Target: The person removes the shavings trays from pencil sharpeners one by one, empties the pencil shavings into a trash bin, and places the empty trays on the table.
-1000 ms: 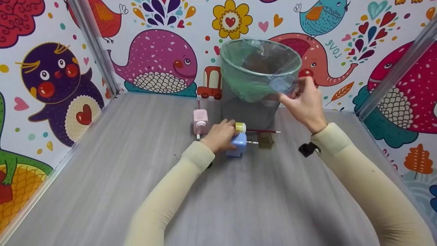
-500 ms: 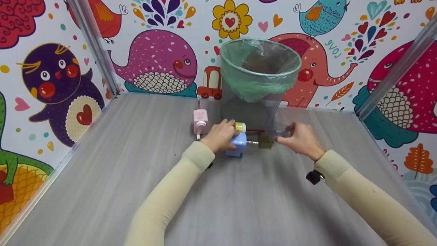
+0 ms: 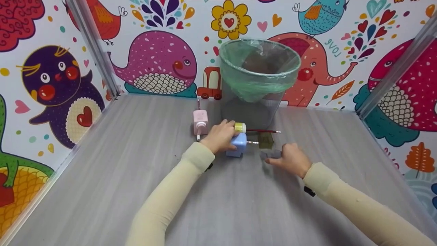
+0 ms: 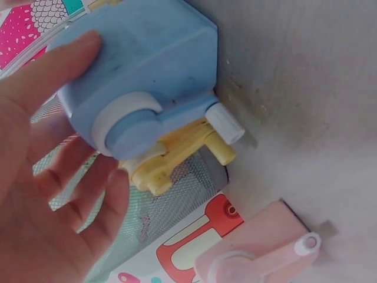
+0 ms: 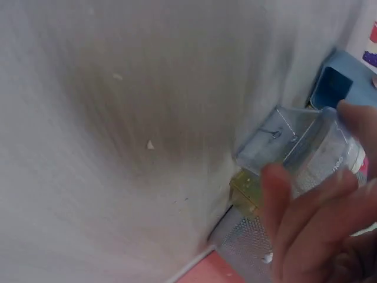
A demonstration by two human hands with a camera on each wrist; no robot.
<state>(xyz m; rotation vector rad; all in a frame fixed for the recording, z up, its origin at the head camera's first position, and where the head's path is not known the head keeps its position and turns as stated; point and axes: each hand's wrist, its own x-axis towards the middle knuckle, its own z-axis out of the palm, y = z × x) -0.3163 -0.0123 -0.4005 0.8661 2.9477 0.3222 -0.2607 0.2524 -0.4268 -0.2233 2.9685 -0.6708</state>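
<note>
My left hand [image 3: 220, 136] grips a blue crank pencil sharpener [image 3: 240, 140], its thumb on the body in the left wrist view. A patterned pencil [image 3: 252, 142] sticks out of the sharpener's right side. Just behind stands a yellow crank sharpener [image 3: 240, 127] with a dark red pencil [image 3: 263, 131] in it. Between thumb and fingers, my right hand [image 3: 293, 159] pinches a clear shavings drawer [image 5: 312, 147], right of the blue sharpener. A yellowish see-through drawer [image 3: 266, 140] lies on the table behind it. The blue sharpener's dark drawer opening [image 5: 331, 88] shows in the right wrist view.
A mesh waste bin [image 3: 251, 112] with a green plastic liner [image 3: 252, 90] stands behind the sharpeners. To the left is a pink crank sharpener [image 3: 200, 118] with a pencil. Patterned wall panels [image 3: 153, 68] enclose the grey table [image 3: 153, 177]. Small crumbs [image 5: 150, 144] lie on it.
My right hand has brought the clear drawer down from the bin's rim to table height, then toward me and slightly left, near the blue sharpener. The left hand has stayed put.
</note>
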